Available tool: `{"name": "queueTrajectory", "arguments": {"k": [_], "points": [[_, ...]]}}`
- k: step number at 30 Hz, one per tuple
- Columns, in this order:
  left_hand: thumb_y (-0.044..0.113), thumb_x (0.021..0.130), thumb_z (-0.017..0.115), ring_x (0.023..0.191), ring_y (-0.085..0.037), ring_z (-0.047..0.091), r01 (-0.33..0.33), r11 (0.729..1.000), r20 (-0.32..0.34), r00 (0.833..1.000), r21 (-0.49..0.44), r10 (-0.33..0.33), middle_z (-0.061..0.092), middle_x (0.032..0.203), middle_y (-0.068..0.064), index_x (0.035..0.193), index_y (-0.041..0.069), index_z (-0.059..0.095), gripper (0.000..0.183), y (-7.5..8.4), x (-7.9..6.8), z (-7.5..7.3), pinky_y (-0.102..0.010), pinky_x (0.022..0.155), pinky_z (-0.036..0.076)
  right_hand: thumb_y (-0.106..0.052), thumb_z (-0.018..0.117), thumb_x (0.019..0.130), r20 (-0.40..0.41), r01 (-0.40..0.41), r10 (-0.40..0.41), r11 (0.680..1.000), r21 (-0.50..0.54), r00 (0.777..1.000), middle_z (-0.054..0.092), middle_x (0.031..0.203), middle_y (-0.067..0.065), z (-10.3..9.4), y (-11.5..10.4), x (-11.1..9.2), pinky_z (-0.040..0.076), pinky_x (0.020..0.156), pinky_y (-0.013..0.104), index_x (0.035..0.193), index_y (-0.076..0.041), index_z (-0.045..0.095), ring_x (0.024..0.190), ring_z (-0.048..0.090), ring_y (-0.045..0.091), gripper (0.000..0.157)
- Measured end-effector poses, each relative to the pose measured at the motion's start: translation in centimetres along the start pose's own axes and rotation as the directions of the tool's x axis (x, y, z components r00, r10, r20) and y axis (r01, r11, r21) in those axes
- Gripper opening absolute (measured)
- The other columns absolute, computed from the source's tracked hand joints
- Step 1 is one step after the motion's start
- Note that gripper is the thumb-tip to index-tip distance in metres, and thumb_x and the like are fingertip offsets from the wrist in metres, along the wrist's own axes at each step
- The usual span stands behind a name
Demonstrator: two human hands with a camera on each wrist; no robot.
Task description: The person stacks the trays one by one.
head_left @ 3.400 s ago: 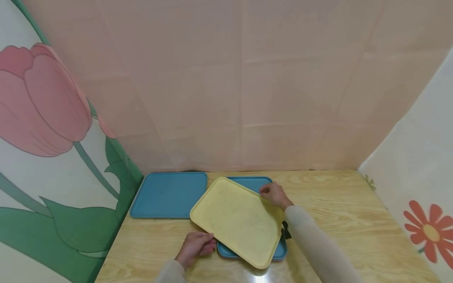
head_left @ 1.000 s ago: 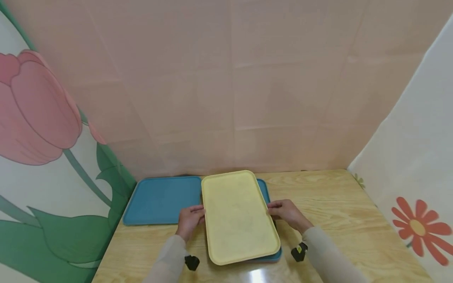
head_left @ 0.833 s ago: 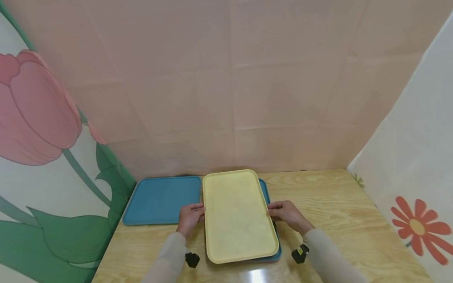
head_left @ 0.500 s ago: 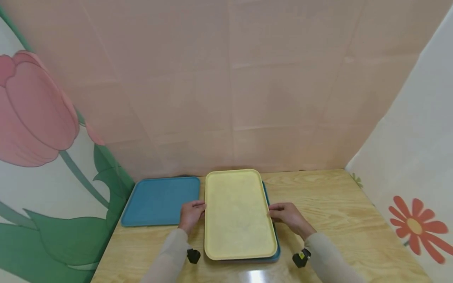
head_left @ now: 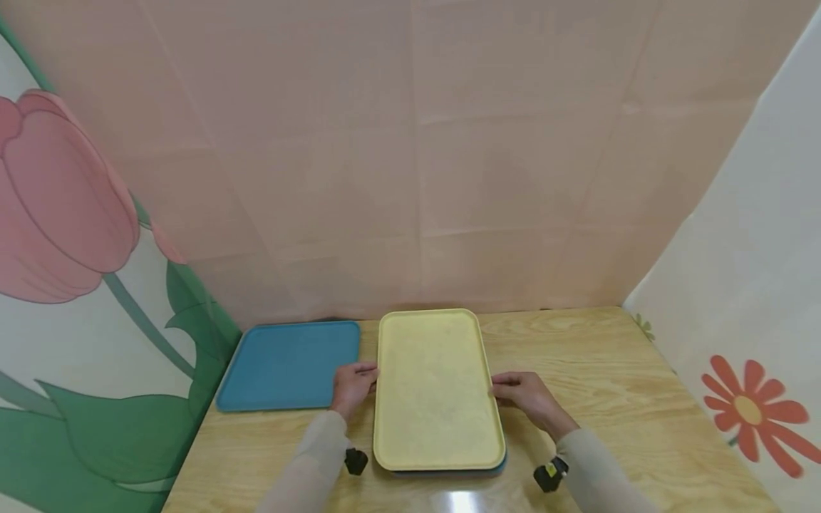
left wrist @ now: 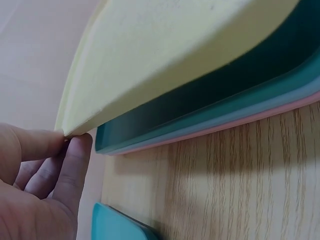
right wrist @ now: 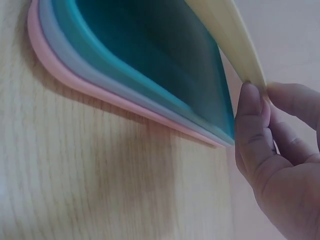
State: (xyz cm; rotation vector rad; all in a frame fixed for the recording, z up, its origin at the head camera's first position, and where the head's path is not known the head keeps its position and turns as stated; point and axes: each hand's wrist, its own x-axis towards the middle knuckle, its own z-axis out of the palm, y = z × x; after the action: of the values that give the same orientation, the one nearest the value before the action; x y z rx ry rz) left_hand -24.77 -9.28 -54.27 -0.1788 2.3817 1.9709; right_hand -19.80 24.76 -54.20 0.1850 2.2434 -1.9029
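A yellow tray (head_left: pixel 436 392) is held level just above a stack of trays, its long sides running away from me. My left hand (head_left: pixel 352 388) pinches its left rim between thumb and fingers; my right hand (head_left: pixel 529 399) pinches the right rim the same way. Beneath, the wrist views show a stack with a blue-green tray (right wrist: pixel 150 75) on top, a pale grey-lilac tray (right wrist: pixel 75 67) under it and a pink tray (right wrist: pixel 50 67) lowest. A gap separates the yellow tray from the stack. In the head view the yellow tray hides nearly all of that stack.
Another blue tray (head_left: pixel 291 367) lies flat at the back left of the wooden table (head_left: pixel 596 392), close to my left hand. A pinkish-beige backdrop (head_left: pixel 410 178) rises behind the table's far edge. Flower-printed panels (head_left: pixel 744 299) stand on both sides.
The yellow tray, earlier held askew across the stack, has turned and shifted until it lines up over it. My hands have moved to its two long sides and drifted slightly right.
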Motion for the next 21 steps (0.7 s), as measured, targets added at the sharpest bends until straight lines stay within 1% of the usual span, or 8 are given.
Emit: {"name": "queueTrajectory", "arguments": {"k": [6,8,12,14,18,21], "points": [[-0.004,0.091,0.067,0.082,-0.027,0.073,-0.007,1.0,0.018,1.0,0.03,0.007,0.072,0.097,-0.024,0.11,-0.012,0.07,0.021,0.0,0.2,0.3,-0.046,0.076,0.061,0.003,0.068,0.091,-0.003,0.008,-0.008,1.0,0.015,1.0,0.071,0.101,0.019,-0.1,0.7,0.1,0.06,0.078,0.036,0.112,0.021,0.061,0.084,0.07,0.021,0.029],[-0.004,0.091,0.067,0.084,-0.028,0.072,-0.003,0.999,0.027,1.0,0.043,0.002,0.073,0.097,-0.023,0.11,-0.011,0.071,0.021,-0.1,0.3,0.4,-0.044,0.075,0.061,0.003,0.068,0.09,-0.012,0.01,-0.01,1.0,0.011,1.0,0.071,0.101,0.019,-0.1,0.9,0.2,0.061,0.077,0.035,0.112,0.021,0.061,0.084,0.07,0.021,0.029],[-0.004,0.09,0.067,0.091,-0.03,0.072,-0.011,0.995,0.047,0.999,0.097,0.006,0.073,0.1,-0.022,0.113,-0.01,0.07,0.023,-0.1,0.2,0.4,-0.038,0.074,0.061,0.003,0.068,0.09,-0.024,0.009,-0.009,1.0,0.002,1.0,0.07,0.102,0.02,-0.1,1.2,0.3,0.061,0.077,0.035,0.111,0.021,0.062,0.085,0.07,0.022,0.029],[-0.005,0.09,0.067,0.094,-0.03,0.071,-0.004,0.993,0.055,0.998,0.119,-0.003,0.073,0.101,-0.022,0.114,-0.009,0.07,0.024,-0.2,0.1,0.4,-0.037,0.075,0.061,0.003,0.068,0.09,-0.025,0.009,-0.01,1.0,-0.006,1.0,0.07,0.102,0.02,-0.1,1.3,0.4,0.061,0.078,0.035,0.112,0.021,0.061,0.086,0.07,0.022,0.029],[-0.007,0.09,0.067,0.097,-0.032,0.07,0.001,0.992,0.061,0.998,0.123,-0.009,0.072,0.103,-0.023,0.115,-0.011,0.068,0.026,-0.2,0.0,0.5,-0.036,0.076,0.061,0.003,0.068,0.09,-0.026,0.004,-0.004,1.0,-0.007,1.0,0.07,0.103,0.021,0.0,1.4,0.4,0.06,0.078,0.036,0.112,0.021,0.061,0.087,0.07,0.024,0.029],[-0.007,0.089,0.067,0.097,-0.033,0.07,0.001,0.994,0.043,0.999,0.11,-0.006,0.072,0.103,-0.024,0.114,-0.012,0.068,0.026,-0.3,0.0,0.6,-0.036,0.075,0.061,0.002,0.068,0.091,-0.022,-0.002,0.002,1.0,-0.013,1.0,0.07,0.103,0.021,0.0,1.5,0.5,0.06,0.078,0.035,0.112,0.021,0.061,0.087,0.07,0.023,0.029]]}}
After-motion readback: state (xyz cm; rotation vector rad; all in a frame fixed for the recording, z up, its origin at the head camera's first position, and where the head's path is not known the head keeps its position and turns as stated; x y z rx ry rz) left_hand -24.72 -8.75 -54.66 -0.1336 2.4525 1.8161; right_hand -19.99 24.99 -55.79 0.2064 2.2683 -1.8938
